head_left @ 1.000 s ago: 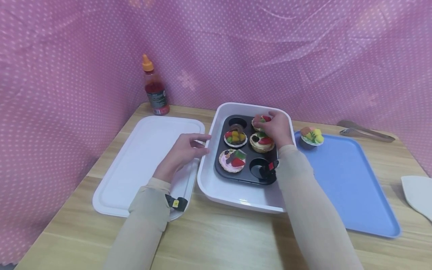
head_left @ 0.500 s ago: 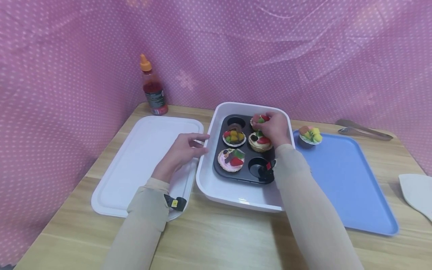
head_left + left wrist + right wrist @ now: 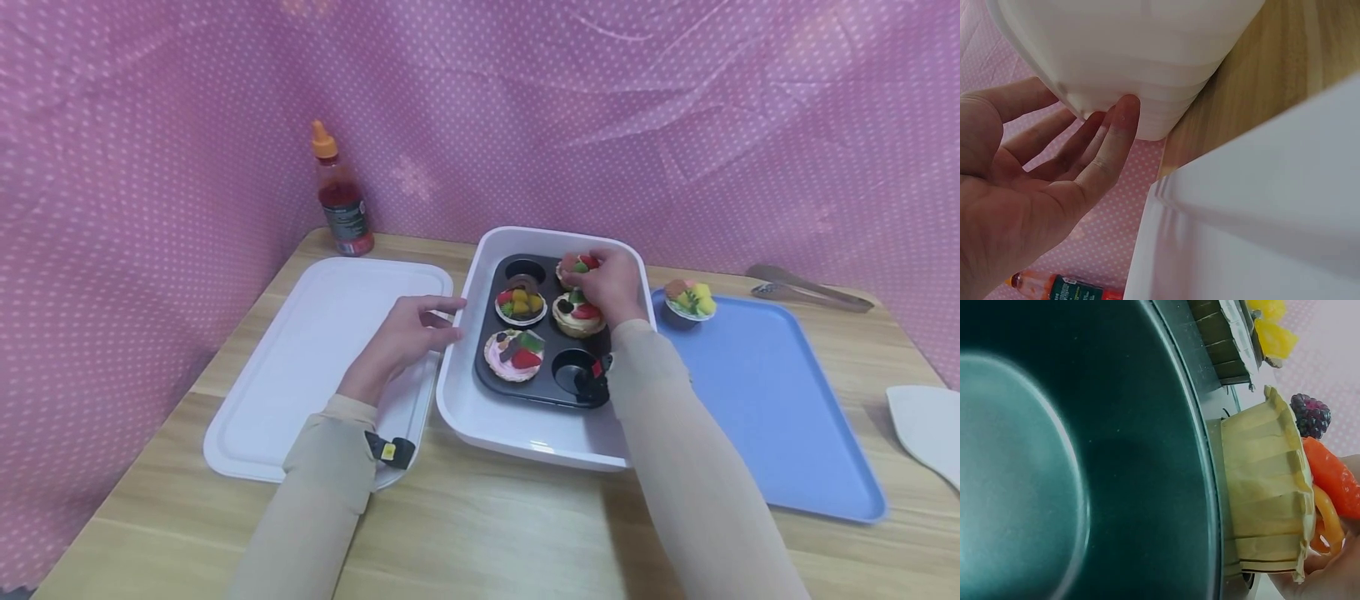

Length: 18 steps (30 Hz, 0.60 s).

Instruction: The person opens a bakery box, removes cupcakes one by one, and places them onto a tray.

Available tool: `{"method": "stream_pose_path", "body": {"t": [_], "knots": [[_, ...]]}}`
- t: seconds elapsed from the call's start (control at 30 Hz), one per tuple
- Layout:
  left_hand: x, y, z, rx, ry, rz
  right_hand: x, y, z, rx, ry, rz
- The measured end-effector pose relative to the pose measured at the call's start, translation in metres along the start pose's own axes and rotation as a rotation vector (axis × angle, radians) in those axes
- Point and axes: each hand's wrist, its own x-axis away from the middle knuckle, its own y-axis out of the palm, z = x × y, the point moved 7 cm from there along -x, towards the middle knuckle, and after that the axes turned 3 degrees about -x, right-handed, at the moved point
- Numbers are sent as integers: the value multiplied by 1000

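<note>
A white bin (image 3: 517, 447) holds a dark muffin tin (image 3: 536, 397). My right hand (image 3: 613, 287) reaches in and pinches the far-right fruit tart (image 3: 587, 263), which sits over its cup. Just below it, another tart (image 3: 578, 315) has a blackberry and a strawberry; the right wrist view shows its pleated yellow case (image 3: 1266, 487). Also in the tin are a tart with yellow fruit (image 3: 521, 305) and a pink-cream tart (image 3: 513, 356). My left hand (image 3: 403, 335) is at the bin's left side, fingers extended, fingertips against its outer wall (image 3: 1147, 62).
A white tray (image 3: 315, 358) lies left of the bin, with a sauce bottle (image 3: 345, 212) behind. To the right is a blue tray (image 3: 765, 400) with a fruit-topped cupcake (image 3: 689, 303) at its corner. Tongs (image 3: 810, 288) and a white flat utensil (image 3: 928, 427) lie further right.
The view has shifted very slightly. Both hands stay where they were, the right on the same far tart and the left at the bin's side.
</note>
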Motion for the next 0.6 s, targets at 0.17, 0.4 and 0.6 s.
{"method": "stream_pose_path", "body": {"t": [0.17,0.4,0.6], "knots": [[0,0,0,-1,1,0,-1,0,0,31,-17,20],[1,0,0,0,7,0,-2,1,1,45,-28,38],[1,0,0,1,2,0,-2,1,0,50,-44,42]]}}
